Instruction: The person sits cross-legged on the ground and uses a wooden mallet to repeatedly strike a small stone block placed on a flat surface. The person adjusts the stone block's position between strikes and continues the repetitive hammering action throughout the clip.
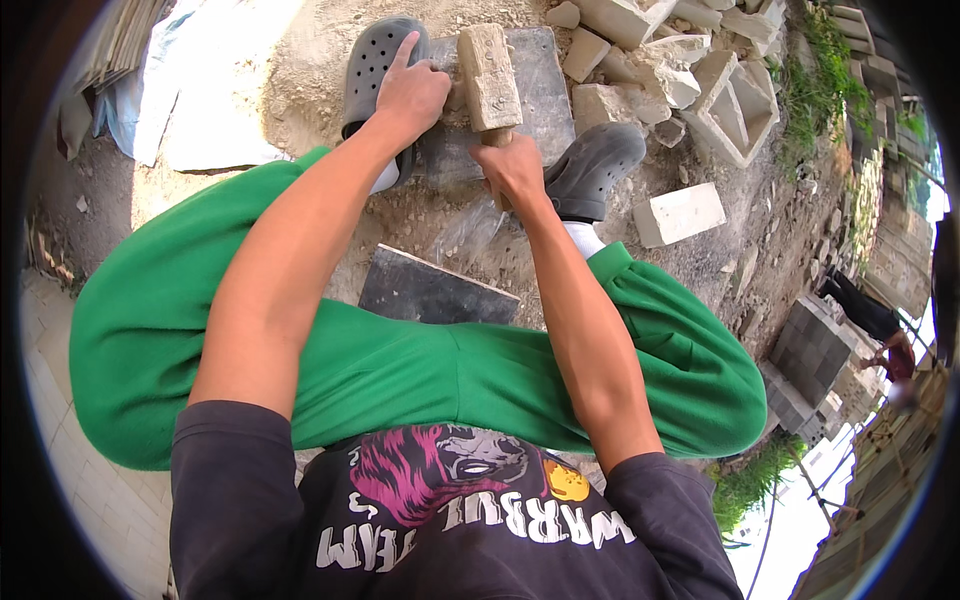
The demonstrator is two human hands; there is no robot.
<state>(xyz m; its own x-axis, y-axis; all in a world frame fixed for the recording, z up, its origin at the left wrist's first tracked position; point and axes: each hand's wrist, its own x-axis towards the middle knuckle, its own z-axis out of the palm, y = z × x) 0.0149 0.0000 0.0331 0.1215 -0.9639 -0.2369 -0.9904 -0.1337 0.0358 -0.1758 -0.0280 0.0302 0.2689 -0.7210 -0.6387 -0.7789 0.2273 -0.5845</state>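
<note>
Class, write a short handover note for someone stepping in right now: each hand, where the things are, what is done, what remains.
Left hand: open, pressing flat on the dark paving slab by the left grey clog.
Right hand: gripping the handle of the mallet, whose head rests on the slab.
A second dark slab lies between the feet, nearer the person.
Done: slab placed on the sand bed.
Left: apparently tapping it level; second slab not yet laid.
</note>
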